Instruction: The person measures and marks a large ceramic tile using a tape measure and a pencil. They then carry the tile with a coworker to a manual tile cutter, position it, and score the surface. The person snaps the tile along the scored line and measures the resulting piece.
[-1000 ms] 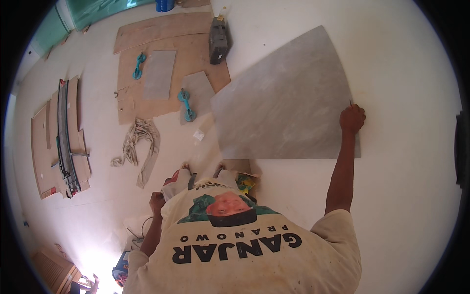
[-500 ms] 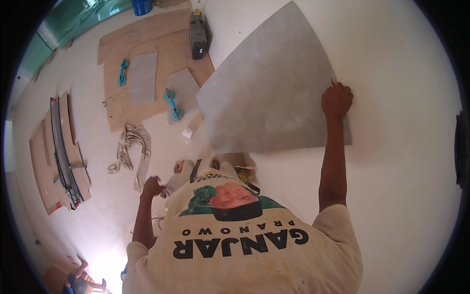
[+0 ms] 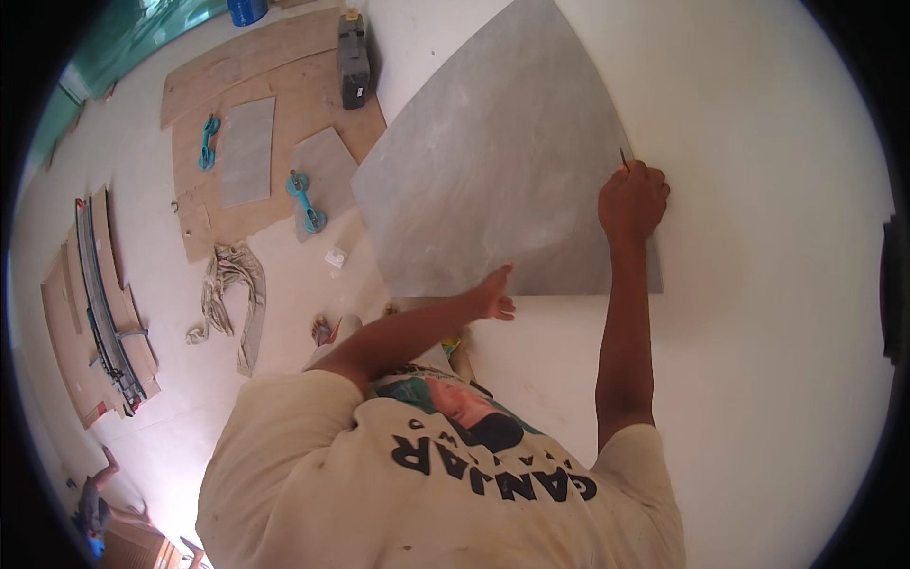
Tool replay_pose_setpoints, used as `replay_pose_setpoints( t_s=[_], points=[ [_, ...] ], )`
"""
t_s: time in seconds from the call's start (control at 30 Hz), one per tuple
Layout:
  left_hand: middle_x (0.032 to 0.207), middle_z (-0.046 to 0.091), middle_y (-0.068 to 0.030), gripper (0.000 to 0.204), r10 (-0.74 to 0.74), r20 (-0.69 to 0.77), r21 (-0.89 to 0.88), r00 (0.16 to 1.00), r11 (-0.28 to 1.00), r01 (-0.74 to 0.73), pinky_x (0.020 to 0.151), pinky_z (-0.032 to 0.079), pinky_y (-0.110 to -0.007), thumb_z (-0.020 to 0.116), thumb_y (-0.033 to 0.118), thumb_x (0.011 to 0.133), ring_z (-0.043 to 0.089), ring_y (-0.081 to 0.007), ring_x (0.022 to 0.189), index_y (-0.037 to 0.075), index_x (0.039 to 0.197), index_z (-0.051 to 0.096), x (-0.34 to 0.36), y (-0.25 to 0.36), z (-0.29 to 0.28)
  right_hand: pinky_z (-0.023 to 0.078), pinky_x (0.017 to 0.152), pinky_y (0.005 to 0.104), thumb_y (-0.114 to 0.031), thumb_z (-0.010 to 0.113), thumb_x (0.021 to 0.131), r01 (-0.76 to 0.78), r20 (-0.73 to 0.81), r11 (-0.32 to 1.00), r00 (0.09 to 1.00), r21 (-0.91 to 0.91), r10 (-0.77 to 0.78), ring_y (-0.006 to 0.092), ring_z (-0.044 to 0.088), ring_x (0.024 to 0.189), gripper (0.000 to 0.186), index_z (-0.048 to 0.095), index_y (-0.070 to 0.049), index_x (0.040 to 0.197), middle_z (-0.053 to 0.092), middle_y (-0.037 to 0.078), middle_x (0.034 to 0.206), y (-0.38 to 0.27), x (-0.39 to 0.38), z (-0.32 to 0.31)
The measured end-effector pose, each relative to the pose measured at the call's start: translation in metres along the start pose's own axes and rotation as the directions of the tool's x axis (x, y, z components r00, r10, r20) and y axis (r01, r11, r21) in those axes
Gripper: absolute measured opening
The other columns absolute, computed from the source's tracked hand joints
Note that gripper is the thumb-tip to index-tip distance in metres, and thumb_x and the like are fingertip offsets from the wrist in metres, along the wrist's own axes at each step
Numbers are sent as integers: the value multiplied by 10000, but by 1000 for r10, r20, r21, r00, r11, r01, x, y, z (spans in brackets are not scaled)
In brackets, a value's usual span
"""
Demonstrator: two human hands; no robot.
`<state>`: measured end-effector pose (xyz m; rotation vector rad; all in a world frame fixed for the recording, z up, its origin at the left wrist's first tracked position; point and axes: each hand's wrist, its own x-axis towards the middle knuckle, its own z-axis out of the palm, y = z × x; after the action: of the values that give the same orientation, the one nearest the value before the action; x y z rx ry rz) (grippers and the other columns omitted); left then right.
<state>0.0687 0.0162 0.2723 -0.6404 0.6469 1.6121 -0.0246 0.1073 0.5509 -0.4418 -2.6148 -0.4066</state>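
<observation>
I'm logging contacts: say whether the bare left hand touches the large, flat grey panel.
Cannot tell. The head view, looking down, shows the left hand overlapping the near edge of the grey panel, but neither contact nor gap shows plainly.

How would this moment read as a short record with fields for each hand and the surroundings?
Centre: large flat grey panel on pale floor
Right hand: gripping a thin dark stick-shaped tool at the panel's right edge
Left hand: open, at the panel's near edge; contact unclear
Left of panel: dark oblong case, brown cardboard, two turquoise double-disc tools, crumpled beige cloth
Lower left: another person, partly visible
</observation>
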Motion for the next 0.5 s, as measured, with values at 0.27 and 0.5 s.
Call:
replay_pose_setpoints(
  t_s=[0.27,0.5],
  points=[
    [1525,277,-211,883,132,81,-608,988,792,-56,1094,349,-533,376,725,913,345,-394,1377,121,1525,175,51,-26,49,472,874,454,-198,565,940,92,-64,996,994,4,-91,329,548,1031,210,627,-38,1062,573,144,1083,4,-4,9],
    [1403,441,-85,700,129,89,-673,988,739,-36,1029,419,-433,347,664,964,468,-258,1256,134,1422,355,41,-25,61,474,883,451,-191,542,959,145,-3,989,989,-2,-145,325,551,1027,210,618,-29,1071,576,140,1076,20,-4,4]
  ],
)
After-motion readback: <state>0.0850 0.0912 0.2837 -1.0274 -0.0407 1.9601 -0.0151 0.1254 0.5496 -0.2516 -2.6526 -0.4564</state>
